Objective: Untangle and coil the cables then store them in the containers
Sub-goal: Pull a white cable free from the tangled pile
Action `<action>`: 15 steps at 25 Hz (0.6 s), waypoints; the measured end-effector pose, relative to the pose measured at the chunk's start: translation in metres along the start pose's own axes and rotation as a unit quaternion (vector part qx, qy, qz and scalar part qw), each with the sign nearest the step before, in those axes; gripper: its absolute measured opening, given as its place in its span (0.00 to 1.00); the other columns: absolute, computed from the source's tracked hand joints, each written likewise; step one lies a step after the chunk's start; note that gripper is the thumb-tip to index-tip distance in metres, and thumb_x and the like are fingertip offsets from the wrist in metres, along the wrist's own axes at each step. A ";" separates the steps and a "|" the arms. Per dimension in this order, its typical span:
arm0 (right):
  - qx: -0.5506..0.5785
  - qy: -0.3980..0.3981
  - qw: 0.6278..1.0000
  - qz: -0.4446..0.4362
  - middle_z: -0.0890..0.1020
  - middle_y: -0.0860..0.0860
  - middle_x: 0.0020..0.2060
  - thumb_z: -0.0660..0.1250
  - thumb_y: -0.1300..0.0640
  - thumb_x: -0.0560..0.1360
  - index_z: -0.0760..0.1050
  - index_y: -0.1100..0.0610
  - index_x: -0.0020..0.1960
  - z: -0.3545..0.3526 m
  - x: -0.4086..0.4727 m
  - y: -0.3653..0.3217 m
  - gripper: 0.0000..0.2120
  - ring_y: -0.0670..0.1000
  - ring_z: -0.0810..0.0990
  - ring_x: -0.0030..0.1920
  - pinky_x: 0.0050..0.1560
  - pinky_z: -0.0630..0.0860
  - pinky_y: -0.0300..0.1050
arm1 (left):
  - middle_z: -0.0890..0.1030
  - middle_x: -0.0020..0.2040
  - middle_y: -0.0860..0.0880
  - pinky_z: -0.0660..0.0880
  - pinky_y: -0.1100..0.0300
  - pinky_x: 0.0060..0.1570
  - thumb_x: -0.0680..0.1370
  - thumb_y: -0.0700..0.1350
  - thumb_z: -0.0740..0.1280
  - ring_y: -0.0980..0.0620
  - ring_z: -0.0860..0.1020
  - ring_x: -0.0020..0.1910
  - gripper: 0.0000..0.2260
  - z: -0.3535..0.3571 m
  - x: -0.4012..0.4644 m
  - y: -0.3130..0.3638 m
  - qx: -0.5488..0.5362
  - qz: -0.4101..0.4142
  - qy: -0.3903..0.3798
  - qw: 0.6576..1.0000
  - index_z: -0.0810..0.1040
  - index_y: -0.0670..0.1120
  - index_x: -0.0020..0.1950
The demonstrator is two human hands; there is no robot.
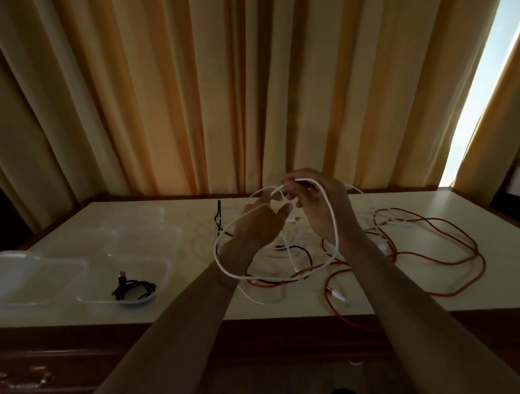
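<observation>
While I am coiling the white cable (333,221) above the table (276,313), my right hand (316,199) is pinching the gathered loops at the top and my left hand (261,225), fingers spread and gripping nothing, is reaching through the loop to guide it. I am judging it best to be keeping turns even, lifting them free of the red cable (430,260) before carrying them to a container (164,270).

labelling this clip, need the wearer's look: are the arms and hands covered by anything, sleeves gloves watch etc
Both forearms are bare as far as the frame shows: no sleeves in view. The left hand and right hand wear no gloves. No watch, bracelet or ring is visible, though the dim light could hide something small.
</observation>
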State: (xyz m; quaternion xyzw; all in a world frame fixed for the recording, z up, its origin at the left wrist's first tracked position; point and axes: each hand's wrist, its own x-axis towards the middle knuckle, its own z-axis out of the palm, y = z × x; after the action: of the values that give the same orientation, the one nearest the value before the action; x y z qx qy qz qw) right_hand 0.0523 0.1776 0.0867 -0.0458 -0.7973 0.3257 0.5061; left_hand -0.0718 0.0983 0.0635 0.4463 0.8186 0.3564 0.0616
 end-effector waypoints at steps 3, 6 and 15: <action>-0.070 -0.033 0.995 0.057 0.84 0.44 0.49 0.73 0.58 0.79 0.81 0.56 0.65 -0.001 -0.006 0.018 0.15 0.39 0.83 0.48 0.50 0.76 0.32 | 0.80 0.31 0.56 0.70 0.67 0.31 0.87 0.45 0.59 0.62 0.75 0.26 0.16 0.001 0.004 -0.003 -0.191 0.002 0.014 0.981 0.82 0.41 0.47; -0.169 -0.129 0.955 0.207 0.83 0.48 0.56 0.75 0.48 0.77 0.77 0.52 0.70 0.001 -0.012 0.045 0.23 0.49 0.82 0.58 0.53 0.75 0.37 | 0.81 0.33 0.51 0.60 0.62 0.24 0.87 0.47 0.60 0.56 0.64 0.22 0.16 -0.011 0.016 -0.003 -0.368 -0.002 0.013 0.930 0.81 0.45 0.44; 0.058 0.055 0.921 0.381 0.83 0.54 0.35 0.62 0.55 0.84 0.82 0.56 0.46 0.019 0.022 0.092 0.13 0.51 0.79 0.31 0.29 0.73 0.43 | 0.78 0.47 0.45 0.77 0.49 0.59 0.84 0.42 0.62 0.42 0.77 0.53 0.05 -0.009 0.073 -0.014 -0.111 -0.093 0.044 0.989 0.76 0.45 0.51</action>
State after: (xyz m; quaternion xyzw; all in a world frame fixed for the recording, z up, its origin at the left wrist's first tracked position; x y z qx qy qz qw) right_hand 0.0020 0.2501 0.0465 -0.3345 -0.6701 0.5371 0.3882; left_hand -0.1290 0.1451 0.0772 0.3425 0.8139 0.4568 0.1075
